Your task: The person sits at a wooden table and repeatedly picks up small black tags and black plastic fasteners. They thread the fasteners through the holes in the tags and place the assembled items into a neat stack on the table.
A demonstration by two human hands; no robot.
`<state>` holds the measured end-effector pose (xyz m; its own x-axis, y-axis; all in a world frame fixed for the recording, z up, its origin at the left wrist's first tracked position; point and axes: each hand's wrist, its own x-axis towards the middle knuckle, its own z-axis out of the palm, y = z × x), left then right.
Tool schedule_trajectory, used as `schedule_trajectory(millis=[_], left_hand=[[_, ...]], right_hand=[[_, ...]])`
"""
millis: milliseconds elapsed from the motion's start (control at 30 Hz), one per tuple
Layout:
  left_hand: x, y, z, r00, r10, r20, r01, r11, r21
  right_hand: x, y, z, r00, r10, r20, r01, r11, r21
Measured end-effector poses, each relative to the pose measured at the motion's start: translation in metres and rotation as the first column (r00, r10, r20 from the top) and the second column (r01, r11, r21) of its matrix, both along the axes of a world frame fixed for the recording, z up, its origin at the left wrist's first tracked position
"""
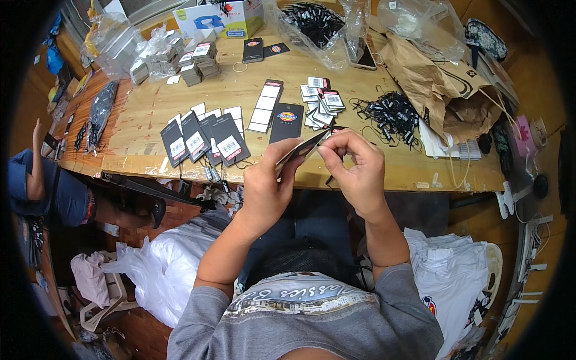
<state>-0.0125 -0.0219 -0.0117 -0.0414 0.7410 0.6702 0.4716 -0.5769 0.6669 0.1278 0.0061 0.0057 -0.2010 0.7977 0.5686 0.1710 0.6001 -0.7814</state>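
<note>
My left hand (268, 183) grips dark hang tags (305, 147), held tilted and edge-on above the table's front edge. At the tags' upper right end, my right hand (357, 171) is closed in a pinch of thumb and forefinger; what lies between them is too small to make out. Just beyond the left hand lie a black hang tag (286, 119) with a coloured emblem and a strip of white labels (266, 107). Loose barcode tags (321, 102) are heaped behind the hands. Left of them, black tags with white stickers (204, 139) overlap in a fanned row, with cords hanging off the edge.
A tangle of black cords (393, 117) lies to the right, near a brown paper bag (429, 78). Bundled tags (201, 60), a box (219, 21), a plastic bag of black cords (312, 24) and a phone (362, 55) line the back. Another person (51, 186) sits left.
</note>
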Motion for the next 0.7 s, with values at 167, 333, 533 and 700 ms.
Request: schedule_trajectory(millis=[167,333,533,700], left_hand=[[-0.001,0.000,0.000,0.988,0.023,-0.153,-0.007,0.995,0.099],[0.002,0.004,-0.005,0.978,0.070,-0.198,-0.026,0.976,0.215],[0.004,0.000,-0.003,0.973,0.031,-0.228,0.001,0.990,0.138],[-0.003,0.002,0.006,0.944,-0.052,-0.325,0.083,0.993,0.083]], right_hand=[[0.001,-0.002,0.003,0.997,-0.025,0.075,0.024,1.000,0.007],[0.002,-0.004,0.007,0.988,-0.033,0.149,0.026,0.998,0.049],[0.002,-0.002,0.003,0.959,-0.128,0.252,0.073,0.973,0.220],[0.003,0.003,0.000,0.991,-0.098,0.093,0.090,0.991,0.095]])
